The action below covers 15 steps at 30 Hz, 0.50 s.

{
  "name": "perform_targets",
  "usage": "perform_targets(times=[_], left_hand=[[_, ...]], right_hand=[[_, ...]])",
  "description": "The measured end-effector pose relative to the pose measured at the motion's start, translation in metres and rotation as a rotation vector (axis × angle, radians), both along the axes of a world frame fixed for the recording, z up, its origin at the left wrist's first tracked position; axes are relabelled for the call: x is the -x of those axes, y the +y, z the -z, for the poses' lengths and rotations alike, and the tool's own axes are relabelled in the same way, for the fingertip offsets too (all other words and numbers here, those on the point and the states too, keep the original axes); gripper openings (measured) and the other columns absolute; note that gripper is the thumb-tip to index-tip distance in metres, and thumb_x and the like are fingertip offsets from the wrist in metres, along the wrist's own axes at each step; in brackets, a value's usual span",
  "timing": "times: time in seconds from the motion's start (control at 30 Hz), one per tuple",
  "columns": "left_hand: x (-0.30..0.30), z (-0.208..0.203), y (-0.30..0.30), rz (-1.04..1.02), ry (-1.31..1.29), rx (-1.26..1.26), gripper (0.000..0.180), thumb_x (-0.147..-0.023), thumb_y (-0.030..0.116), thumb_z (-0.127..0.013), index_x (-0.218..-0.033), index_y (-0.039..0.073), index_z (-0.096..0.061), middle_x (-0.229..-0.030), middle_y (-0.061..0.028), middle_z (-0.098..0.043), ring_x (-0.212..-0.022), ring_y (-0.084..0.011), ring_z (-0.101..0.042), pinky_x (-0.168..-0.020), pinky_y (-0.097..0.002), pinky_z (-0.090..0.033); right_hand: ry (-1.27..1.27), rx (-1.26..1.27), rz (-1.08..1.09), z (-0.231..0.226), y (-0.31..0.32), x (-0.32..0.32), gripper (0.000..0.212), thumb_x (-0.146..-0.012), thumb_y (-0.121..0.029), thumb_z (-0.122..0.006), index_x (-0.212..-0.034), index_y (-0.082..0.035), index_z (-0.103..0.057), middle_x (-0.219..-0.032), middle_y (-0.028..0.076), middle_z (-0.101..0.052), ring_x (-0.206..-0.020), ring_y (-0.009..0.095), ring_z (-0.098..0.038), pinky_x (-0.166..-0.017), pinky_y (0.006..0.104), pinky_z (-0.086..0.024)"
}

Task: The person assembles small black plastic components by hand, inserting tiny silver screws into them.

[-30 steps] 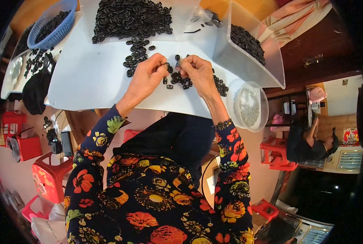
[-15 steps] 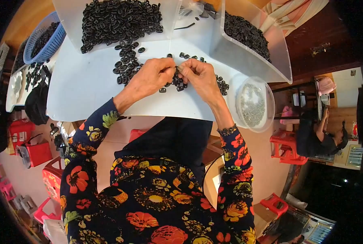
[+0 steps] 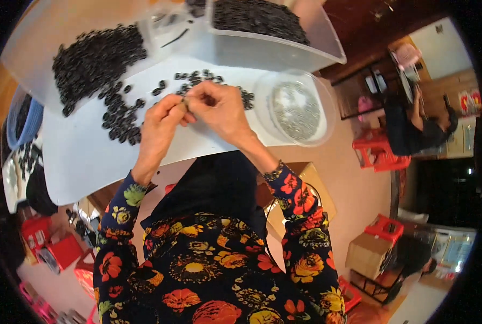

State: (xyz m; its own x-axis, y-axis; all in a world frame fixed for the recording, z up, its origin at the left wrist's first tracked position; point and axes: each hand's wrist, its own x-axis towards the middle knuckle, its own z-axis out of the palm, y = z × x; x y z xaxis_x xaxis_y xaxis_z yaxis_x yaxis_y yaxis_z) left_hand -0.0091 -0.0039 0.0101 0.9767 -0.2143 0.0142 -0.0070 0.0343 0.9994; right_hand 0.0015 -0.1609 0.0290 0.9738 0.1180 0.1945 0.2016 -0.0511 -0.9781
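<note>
Above the white table my two hands meet, fingertips touching. My left hand is closed in a pinch, and my right hand pinches against it. Between the fingers is something tiny and dark that I cannot make out. Small black oval plastic pieces lie in a loose group left of my left hand. More black pieces are scattered just beyond the hands, some partly hidden by my right hand. To the right stands a round clear tub holding many small silvery metal parts.
A clear bin at the far left spills black pieces onto the table. Another clear bin of black pieces stands at the back. A blue basket is at the left edge. Red stools and a seated person are off to the right.
The whole view has swung, so the table and bins now appear further left and tilted. My hands stay pinched together, and now sit lower relative to the black pieces, nearer the table's front edge.
</note>
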Motion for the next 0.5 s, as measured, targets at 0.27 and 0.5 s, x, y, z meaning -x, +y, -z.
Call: perform_targets(times=[0.27,0.5], left_hand=[[0.013,0.006,-0.025,0.049,0.112,0.205,0.016,-0.089,0.007,-0.046,-0.083,0.002,-0.060,-0.069,-0.0010,-0.058,-0.068,-0.0075,-0.052,-0.066,-0.0213,-0.041],[0.030,0.006,-0.031,0.054,-0.007,-0.013,0.014,-0.088,0.005,-0.047,-0.081,0.000,-0.058,-0.070,-0.0010,-0.057,-0.066,-0.0065,-0.050,-0.066,-0.0224,-0.040]], right_hand=[[-0.153,0.237,0.025,-0.025,-0.029,0.029,0.006,-0.081,-0.003,-0.059,-0.077,0.001,-0.061,-0.066,0.010,-0.062,-0.055,0.014,-0.060,-0.052,0.0275,-0.047],[-0.168,0.649,0.341,-0.027,-0.136,0.022,0.008,-0.081,-0.006,-0.061,-0.086,-0.001,-0.065,-0.075,0.014,-0.065,-0.063,0.026,-0.062,-0.061,0.0332,-0.049]])
